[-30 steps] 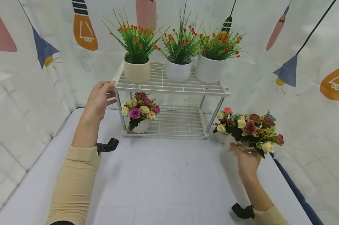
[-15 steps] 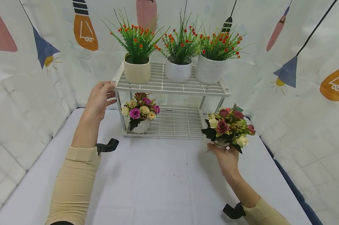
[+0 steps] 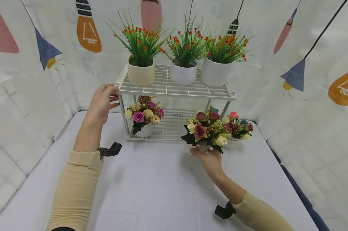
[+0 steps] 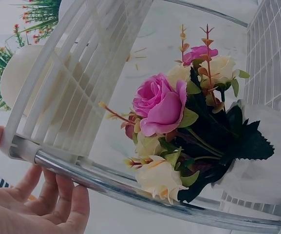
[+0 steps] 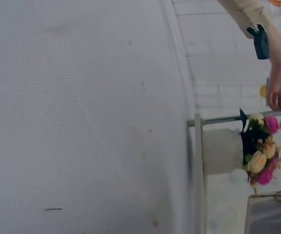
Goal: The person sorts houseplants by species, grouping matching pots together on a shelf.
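Note:
My left hand (image 3: 100, 101) holds the upper left corner of a white two-tier wire shelf (image 3: 174, 93); in the left wrist view its fingers (image 4: 57, 195) lie by the metal post (image 4: 130, 187). My right hand (image 3: 211, 162) grips the small pot of an artificial flower arrangement (image 3: 205, 130) with dusky red and cream roses, raised before the right part of the lower tier. Twine circles this pot (image 5: 267, 214) in the right wrist view. A white pot with purple and cream roses (image 3: 145, 117) stands at the lower tier's left end.
On the top tier are a cream pot (image 3: 141, 73), a white pot (image 3: 183, 73) and a wider white pot (image 3: 215, 72), all with orange-red flowers. Another potted bouquet (image 3: 239, 128) stands right of the shelf on the white-covered table (image 3: 162, 186). A printed curtain (image 3: 263, 64) hangs behind.
My right hand has carried the red and cream rose pot leftward, from beside the other bouquet to before the shelf's lower tier. My left hand has stayed at the corner.

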`<action>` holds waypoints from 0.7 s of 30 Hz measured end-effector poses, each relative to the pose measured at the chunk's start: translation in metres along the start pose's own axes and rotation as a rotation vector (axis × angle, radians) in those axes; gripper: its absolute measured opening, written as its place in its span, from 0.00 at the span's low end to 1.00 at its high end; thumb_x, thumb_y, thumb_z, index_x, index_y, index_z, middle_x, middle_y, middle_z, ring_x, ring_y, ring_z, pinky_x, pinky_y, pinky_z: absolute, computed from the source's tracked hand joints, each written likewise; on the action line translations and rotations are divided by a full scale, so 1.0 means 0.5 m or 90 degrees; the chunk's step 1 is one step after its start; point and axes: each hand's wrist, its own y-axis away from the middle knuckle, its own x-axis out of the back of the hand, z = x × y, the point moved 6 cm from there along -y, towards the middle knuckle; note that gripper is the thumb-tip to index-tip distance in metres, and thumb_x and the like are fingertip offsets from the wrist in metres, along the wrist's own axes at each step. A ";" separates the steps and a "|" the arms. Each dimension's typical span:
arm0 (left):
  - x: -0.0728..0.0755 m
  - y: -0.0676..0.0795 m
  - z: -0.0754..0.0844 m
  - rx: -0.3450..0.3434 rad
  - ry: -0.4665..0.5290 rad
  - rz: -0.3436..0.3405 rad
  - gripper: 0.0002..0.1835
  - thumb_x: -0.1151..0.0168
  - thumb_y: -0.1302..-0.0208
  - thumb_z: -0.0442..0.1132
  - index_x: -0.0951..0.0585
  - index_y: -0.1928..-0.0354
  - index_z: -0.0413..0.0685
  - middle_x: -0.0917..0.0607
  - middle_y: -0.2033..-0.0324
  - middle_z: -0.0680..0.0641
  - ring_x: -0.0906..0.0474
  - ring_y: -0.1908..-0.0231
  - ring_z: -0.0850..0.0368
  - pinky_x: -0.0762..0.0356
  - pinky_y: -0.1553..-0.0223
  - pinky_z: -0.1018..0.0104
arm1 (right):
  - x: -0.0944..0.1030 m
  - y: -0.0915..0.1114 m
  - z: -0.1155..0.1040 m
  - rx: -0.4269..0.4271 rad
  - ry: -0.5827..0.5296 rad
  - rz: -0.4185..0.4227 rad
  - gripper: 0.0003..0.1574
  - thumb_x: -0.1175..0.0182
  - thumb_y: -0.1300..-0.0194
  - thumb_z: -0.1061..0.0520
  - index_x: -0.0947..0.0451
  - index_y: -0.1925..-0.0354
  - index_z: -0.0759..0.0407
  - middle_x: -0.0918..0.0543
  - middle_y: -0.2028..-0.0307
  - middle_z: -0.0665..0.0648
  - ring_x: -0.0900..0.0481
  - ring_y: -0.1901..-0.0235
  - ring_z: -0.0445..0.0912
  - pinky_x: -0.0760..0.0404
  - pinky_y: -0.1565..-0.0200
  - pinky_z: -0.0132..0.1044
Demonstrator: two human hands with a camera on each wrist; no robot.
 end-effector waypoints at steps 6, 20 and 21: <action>-0.002 0.001 -0.003 0.003 -0.005 -0.002 0.25 0.51 0.21 0.56 0.34 0.34 0.48 0.28 0.47 0.50 0.30 0.47 0.54 0.34 0.38 0.49 | -0.047 -0.014 0.007 0.006 0.033 -0.026 0.61 0.17 0.54 0.56 0.39 0.27 0.59 0.28 0.33 0.57 0.34 0.31 0.49 0.36 0.30 0.50; -0.002 -0.003 -0.004 -0.002 -0.023 0.006 0.28 0.52 0.21 0.58 0.35 0.32 0.47 0.28 0.47 0.51 0.30 0.47 0.55 0.33 0.39 0.51 | -0.152 -0.086 0.031 0.027 0.075 0.000 0.57 0.18 0.54 0.53 0.34 0.30 0.63 0.23 0.37 0.60 0.28 0.35 0.53 0.31 0.33 0.49; -0.002 -0.004 -0.004 -0.002 -0.024 0.008 0.27 0.52 0.21 0.58 0.34 0.32 0.48 0.28 0.47 0.51 0.30 0.47 0.55 0.32 0.39 0.51 | -0.159 -0.091 0.030 0.037 0.063 0.006 0.57 0.18 0.54 0.54 0.35 0.30 0.62 0.24 0.37 0.60 0.28 0.35 0.53 0.31 0.33 0.49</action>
